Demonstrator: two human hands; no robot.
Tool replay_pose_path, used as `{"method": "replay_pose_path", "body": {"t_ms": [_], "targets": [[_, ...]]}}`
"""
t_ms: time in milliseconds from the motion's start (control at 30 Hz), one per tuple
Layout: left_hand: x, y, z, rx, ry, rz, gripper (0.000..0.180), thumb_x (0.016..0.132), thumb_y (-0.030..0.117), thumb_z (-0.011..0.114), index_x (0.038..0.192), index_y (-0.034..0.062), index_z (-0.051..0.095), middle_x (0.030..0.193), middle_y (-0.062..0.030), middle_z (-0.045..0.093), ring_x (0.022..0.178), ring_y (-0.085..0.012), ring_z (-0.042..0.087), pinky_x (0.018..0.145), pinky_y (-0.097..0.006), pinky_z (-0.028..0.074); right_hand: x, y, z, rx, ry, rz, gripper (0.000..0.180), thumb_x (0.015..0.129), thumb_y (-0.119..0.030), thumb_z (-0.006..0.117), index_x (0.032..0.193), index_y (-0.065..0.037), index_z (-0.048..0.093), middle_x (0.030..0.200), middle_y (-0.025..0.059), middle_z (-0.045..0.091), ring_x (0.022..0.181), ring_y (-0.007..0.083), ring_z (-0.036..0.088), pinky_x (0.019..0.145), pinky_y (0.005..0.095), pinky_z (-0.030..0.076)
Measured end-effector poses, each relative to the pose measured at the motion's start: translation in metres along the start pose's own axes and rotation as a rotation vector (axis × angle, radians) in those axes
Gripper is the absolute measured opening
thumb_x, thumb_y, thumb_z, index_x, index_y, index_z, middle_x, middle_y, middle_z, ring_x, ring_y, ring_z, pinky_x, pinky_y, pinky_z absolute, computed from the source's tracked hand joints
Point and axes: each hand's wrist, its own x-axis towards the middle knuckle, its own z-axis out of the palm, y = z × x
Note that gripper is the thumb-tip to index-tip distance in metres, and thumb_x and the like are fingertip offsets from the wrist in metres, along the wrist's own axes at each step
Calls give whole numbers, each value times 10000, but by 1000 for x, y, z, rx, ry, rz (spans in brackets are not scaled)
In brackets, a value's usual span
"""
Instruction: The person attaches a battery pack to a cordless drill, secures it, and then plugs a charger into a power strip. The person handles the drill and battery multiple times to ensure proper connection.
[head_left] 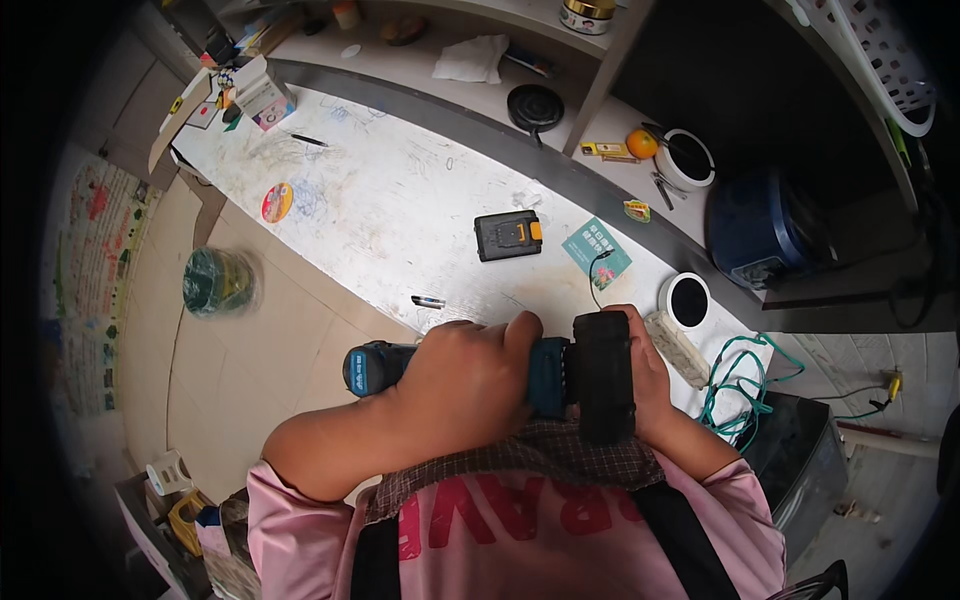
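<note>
A blue and black cordless power tool (549,378), probably a drill, lies sideways across my chest. My left hand (465,375) wraps its handle, with the rounded blue tool end showing to the left of the fist. On the other side, my right hand (650,375) holds the tool's black battery base (604,378); most of those fingers are behind it. A separate black battery pack (508,236) with an orange latch rests on the white table ahead of both hands. Beyond the battery base, a thin black cable (596,282) reaches onto a green printed card (597,253).
The white table (385,210) holds a marker (428,301), a pen (309,140) and a small box (264,95). At right are a white roll (686,301), a pale block (679,349) and tangled green cord (735,390). A green bin (218,282) stands on the floor, left.
</note>
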Motion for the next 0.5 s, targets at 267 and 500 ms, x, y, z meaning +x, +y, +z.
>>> {"method": "replay_pose_path", "body": {"t_ms": [267,500], "targets": [[-4,-1,12,-4,37,42,296,618,99,616,862,15,471,573,-123,562,507,-286,589,489,-368,469,3,13,-12,-129,-125,-287,456,955,-384,346,1197,2,372,1094,146,502,969,197,511,850,307,405],[0,-1,9,-25,-13,30,328,625,126,626,894,2,484,597,-141,582,533,-317,601,511,-392,478,-2,17,-16,-603,95,-850,499,948,-406,371,1214,16,398,1160,251,454,996,307,512,856,364,419]]}}
